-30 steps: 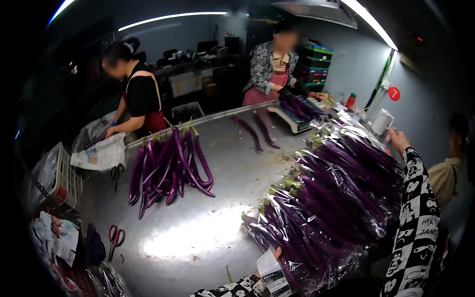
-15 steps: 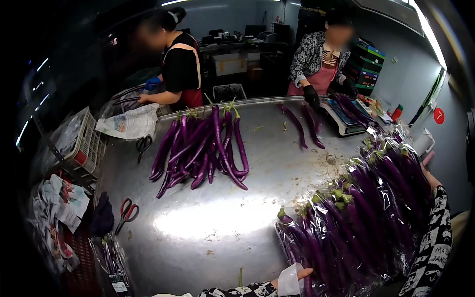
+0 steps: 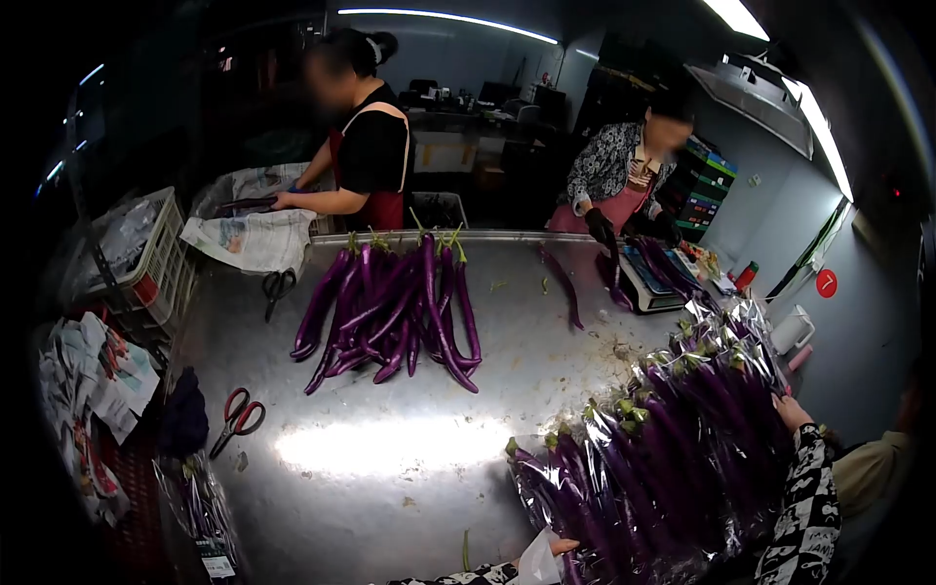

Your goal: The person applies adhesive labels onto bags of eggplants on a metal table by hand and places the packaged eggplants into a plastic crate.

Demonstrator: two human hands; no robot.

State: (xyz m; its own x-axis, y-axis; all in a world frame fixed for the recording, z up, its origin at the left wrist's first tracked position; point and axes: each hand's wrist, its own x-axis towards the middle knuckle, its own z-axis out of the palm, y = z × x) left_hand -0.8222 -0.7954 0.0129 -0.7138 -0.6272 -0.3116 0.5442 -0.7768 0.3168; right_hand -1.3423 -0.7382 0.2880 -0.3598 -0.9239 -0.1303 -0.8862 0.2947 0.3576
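Note:
Clear bags of purple eggplants [image 3: 663, 458] lie side by side at the right of the metal table. At their lower left edge is my left hand [image 3: 563, 546], a finger stretched out against the bags, the rest of the hand partly hidden beside a translucent white piece [image 3: 539, 560]. My right hand [image 3: 792, 411] rests against the far right side of the same bags, its fingertips hidden by the plastic. A pile of loose eggplants [image 3: 395, 307] lies towards the table's far edge.
Red-handled scissors [image 3: 237, 419], black scissors [image 3: 278, 290] and a bagged bundle [image 3: 202, 517] lie at the left. A co-worker [image 3: 369, 146] handles eggplants by newspaper [image 3: 249, 239]. Another co-worker [image 3: 624, 175] in black gloves stands beside a scale [image 3: 655, 283]. A crate [image 3: 161, 253] stands left.
The view has shifted, so the table and bags appear further left. The gloved co-worker's hand is at an eggplant beside the scale. Both my hands remain at the sides of the bags.

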